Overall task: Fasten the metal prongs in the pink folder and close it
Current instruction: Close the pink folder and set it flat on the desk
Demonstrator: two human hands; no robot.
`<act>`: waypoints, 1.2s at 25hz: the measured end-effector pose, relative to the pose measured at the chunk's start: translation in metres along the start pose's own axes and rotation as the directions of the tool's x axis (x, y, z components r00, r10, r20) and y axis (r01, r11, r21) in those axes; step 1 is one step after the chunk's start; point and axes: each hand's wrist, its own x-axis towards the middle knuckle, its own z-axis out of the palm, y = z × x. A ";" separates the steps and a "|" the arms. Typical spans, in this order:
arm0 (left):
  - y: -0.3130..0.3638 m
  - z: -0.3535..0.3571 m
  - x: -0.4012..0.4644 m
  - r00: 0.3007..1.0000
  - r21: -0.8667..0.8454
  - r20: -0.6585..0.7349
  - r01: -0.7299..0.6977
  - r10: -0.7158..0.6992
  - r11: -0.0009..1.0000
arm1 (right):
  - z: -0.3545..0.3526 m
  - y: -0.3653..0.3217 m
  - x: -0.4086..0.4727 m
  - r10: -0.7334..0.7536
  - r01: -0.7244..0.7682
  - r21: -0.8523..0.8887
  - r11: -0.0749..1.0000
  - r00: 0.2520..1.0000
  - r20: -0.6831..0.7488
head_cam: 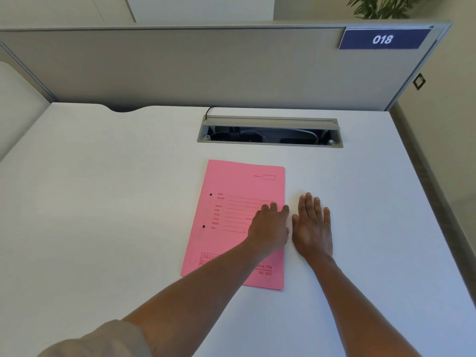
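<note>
The pink folder (231,202) lies closed and flat on the white desk (103,202), front cover up, with printed lines and two small punched holes near its left edge. No metal prongs show. My left hand (270,228) rests palm down on the folder's right half, fingers reaching its right edge. My right hand (313,228) lies flat on the desk just right of the folder, fingers spread, holding nothing.
An open cable tray (270,132) is cut into the desk behind the folder, with a black cable at its left end. A grey partition (180,68) with a blue "018" sign (382,39) stands along the back. The desk's right edge drops off.
</note>
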 end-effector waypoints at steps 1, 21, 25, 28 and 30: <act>-0.006 0.000 -0.002 1.000 -0.037 0.003 -0.008 0.008 0.999 | 0.000 0.002 0.000 0.004 -0.004 -0.002 1.000 1.000 0.009; -0.141 -0.006 -0.065 0.893 -0.139 0.023 0.448 -0.449 0.883 | 0.001 -0.094 -0.019 -0.087 0.075 0.083 0.994 0.985 0.152; -0.136 -0.013 -0.062 0.861 -0.144 0.003 0.503 -0.508 0.852 | 0.005 -0.093 -0.020 -0.094 0.085 0.062 0.994 0.982 0.163; -0.140 -0.021 -0.060 0.833 -0.266 0.038 0.541 -0.553 0.797 | 0.008 -0.093 -0.020 -0.092 0.085 0.051 0.995 0.984 0.155; -0.144 -0.026 -0.056 0.794 -0.377 0.081 0.583 -0.602 0.719 | 0.007 -0.094 -0.020 -0.092 0.085 0.048 0.995 0.983 0.161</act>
